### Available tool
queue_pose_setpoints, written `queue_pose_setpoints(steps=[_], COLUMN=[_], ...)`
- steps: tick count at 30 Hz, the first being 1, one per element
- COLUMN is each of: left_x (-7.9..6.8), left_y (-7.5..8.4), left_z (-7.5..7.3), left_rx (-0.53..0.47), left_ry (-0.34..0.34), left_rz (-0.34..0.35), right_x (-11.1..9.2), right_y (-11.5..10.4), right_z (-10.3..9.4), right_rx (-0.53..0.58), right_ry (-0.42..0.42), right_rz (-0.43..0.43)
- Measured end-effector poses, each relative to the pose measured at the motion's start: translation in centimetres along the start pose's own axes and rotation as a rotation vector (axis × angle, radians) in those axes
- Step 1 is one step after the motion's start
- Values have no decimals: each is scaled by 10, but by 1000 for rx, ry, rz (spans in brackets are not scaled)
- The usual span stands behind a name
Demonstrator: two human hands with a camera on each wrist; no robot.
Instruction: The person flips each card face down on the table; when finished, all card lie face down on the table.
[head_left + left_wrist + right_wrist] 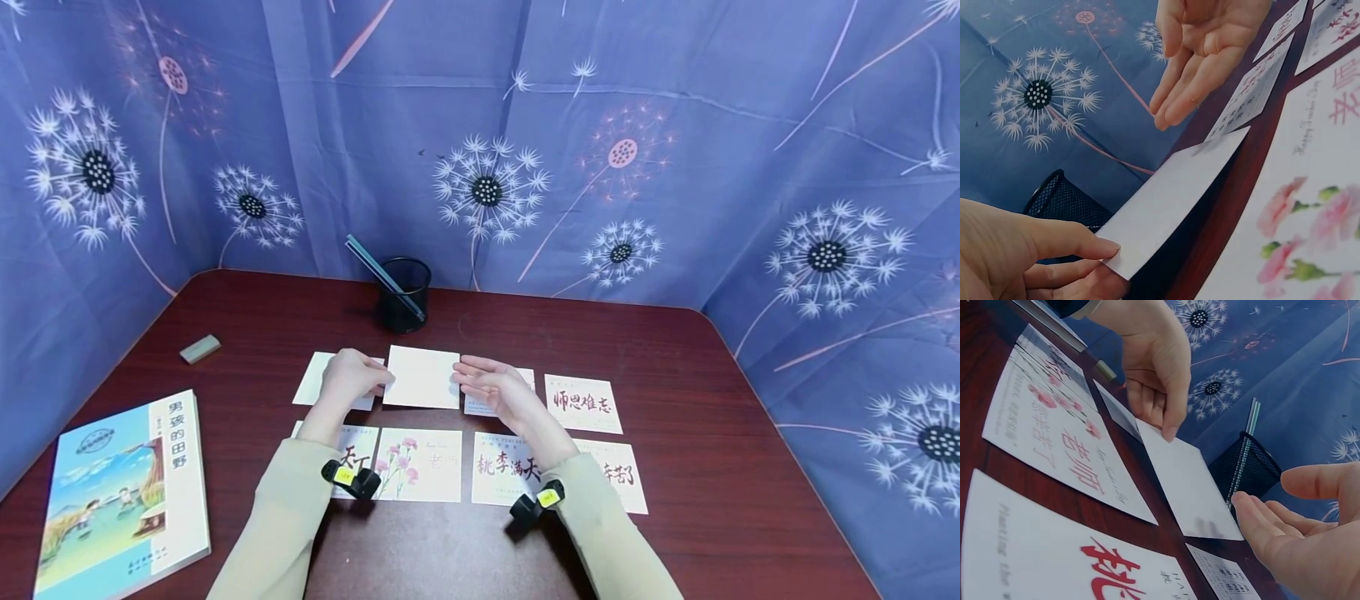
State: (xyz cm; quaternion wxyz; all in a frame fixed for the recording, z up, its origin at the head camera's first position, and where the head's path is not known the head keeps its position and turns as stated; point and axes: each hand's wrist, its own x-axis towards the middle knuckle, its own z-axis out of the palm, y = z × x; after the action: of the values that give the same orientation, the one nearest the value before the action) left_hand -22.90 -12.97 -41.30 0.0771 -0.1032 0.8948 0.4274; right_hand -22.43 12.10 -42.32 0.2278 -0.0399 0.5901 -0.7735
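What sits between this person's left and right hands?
A white card, blank side showing, pinched by the left hand and extending toward the right hand; the head view shows it.

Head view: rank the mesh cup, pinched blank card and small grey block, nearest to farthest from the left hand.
1. Pinched blank card: in the left hand.
2. Mesh cup: beyond, slightly right.
3. Small grey block: off to the left.

Pale sleeves [273, 512], yellow-labelled black wrist cameras [366, 484]
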Motion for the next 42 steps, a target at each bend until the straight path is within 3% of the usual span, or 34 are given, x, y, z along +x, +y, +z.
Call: queue_pose_setpoints(steps=[14, 28, 32, 36, 42], left_x=[4, 7, 6, 3, -2], left_y=[-5, -6, -3, 3, 18], left_z=[6, 10, 11, 19, 45], left_rx=[19, 54, -65, -233, -377], left_ry=[3, 55, 71, 61, -55], left_rz=[10, 41, 40, 97, 187], right_x=[-3, -6, -7, -9, -18], right_y=[-5, -7, -10, -16, -26], right_z=[-5, -7, -9, -14, -37], right_rx=[-4, 10, 19, 11, -76], right_ry=[-12, -3, -2, 10, 46], right_rz=[-19, -25, -27, -40, -49])
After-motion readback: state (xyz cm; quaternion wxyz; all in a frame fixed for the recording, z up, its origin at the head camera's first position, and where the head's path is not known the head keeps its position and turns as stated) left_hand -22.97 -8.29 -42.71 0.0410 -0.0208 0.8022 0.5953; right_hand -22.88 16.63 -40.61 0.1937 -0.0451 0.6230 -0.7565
